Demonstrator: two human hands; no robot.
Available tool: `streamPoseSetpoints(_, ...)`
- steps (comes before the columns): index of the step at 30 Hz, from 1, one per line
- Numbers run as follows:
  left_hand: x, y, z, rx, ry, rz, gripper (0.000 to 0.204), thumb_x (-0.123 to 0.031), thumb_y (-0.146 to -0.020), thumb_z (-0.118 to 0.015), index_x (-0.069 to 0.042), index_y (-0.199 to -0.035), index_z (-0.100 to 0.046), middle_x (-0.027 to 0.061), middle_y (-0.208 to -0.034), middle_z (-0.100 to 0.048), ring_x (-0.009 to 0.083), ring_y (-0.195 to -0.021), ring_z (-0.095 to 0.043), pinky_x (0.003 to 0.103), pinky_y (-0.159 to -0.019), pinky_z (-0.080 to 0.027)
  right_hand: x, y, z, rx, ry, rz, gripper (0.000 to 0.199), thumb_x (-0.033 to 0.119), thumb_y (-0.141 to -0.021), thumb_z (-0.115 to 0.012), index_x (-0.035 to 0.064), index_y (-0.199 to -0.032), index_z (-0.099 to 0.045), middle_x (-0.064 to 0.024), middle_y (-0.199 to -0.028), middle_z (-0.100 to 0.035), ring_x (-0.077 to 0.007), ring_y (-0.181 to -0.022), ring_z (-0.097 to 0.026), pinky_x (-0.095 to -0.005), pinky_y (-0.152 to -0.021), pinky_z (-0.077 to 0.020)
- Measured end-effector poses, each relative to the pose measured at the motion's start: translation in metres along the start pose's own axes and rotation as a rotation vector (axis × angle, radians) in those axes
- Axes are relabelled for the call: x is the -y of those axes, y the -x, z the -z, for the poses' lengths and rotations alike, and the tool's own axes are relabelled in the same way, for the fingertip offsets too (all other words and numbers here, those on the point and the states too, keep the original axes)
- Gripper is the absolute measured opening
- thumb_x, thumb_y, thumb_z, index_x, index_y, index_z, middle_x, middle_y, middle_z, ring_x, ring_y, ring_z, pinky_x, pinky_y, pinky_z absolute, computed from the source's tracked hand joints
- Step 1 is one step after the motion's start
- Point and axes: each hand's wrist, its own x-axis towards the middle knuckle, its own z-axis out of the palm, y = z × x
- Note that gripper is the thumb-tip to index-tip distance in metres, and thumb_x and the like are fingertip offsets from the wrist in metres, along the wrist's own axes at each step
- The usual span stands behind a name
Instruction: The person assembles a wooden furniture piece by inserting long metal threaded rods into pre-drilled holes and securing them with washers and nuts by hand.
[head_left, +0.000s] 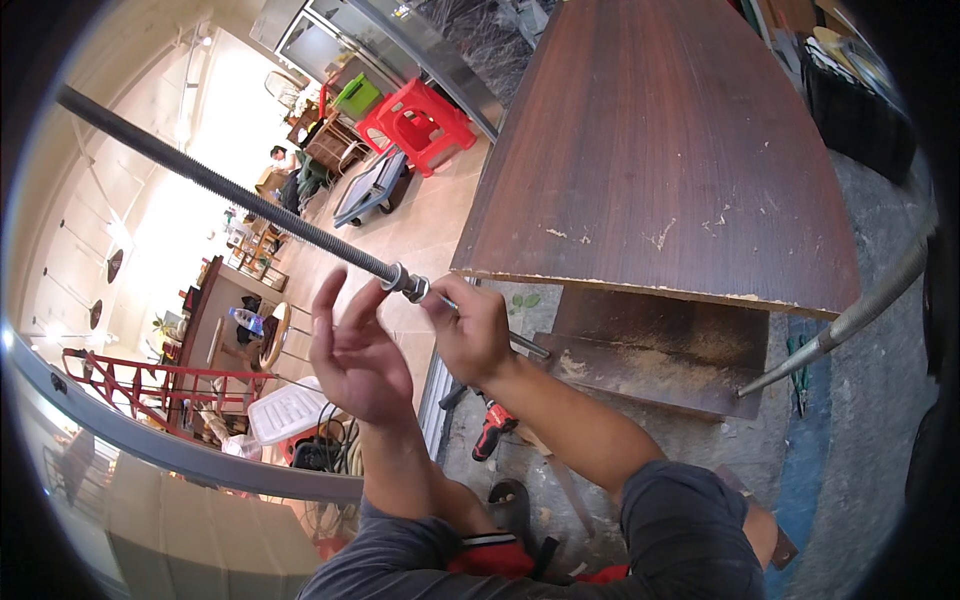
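Observation:
A long grey threaded rod (230, 197) slants down from the upper left to just in front of me. Near its lower end sit a washer (397, 277) and a hex nut (417, 290). My right hand (470, 328) is closed, its thumb and forefinger pinching at the nut. Below the rod, my left hand (362, 358) has its fingers bent and apart, with the fingertips close to the washer and nothing visible in the palm. Whether a left fingertip touches the rod, I cannot tell. A thin metal bar (528, 345) shows beyond my right wrist.
A dark wood-grain board (660, 170) with a rough, chipped edge lies ahead right. Beneath it is a sawdust-strewn panel (650, 375). A metal pole (840, 325) slants at right. On the floor lies a red-black cordless drill (494, 430). Red stools (425, 125) and a trolley (372, 187) stand beyond.

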Motion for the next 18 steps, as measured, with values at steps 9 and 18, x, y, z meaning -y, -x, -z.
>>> streamPoseSetpoints(9, 0.005, -0.001, -0.022, 0.009, 0.053, -0.036, 0.058, -0.036, -0.102, -0.037, 0.007, -0.141, -0.042, 0.0279, -0.118, -0.066, 0.0329, -0.123, -0.057, 0.044, -0.115, -0.031, -0.004, -0.004, 0.005, -0.036, 0.03, -0.011, 0.032, 0.025, -0.103, -0.058, 0.001, -0.082, -0.063, -0.0183, -0.062, -0.06, -0.0371, -0.055, -0.061, -0.0416, -0.051, -0.0452)
streamPoseSetpoints(18, 0.0, -0.001, -0.033, 0.058, 0.079, 0.067, 0.063, -0.04, -0.1, -0.039, 0.004, -0.146, -0.036, 0.0342, -0.122, -0.063, 0.0296, -0.118, -0.059, 0.044, -0.114, -0.029, -0.006, -0.006, 0.007, -0.005, 0.101, 0.008, 0.035, 0.03, -0.102, -0.059, 0.0021, -0.082, -0.06, -0.0156, -0.062, -0.059, -0.0338, -0.055, -0.062, -0.0395, -0.051, -0.0448)
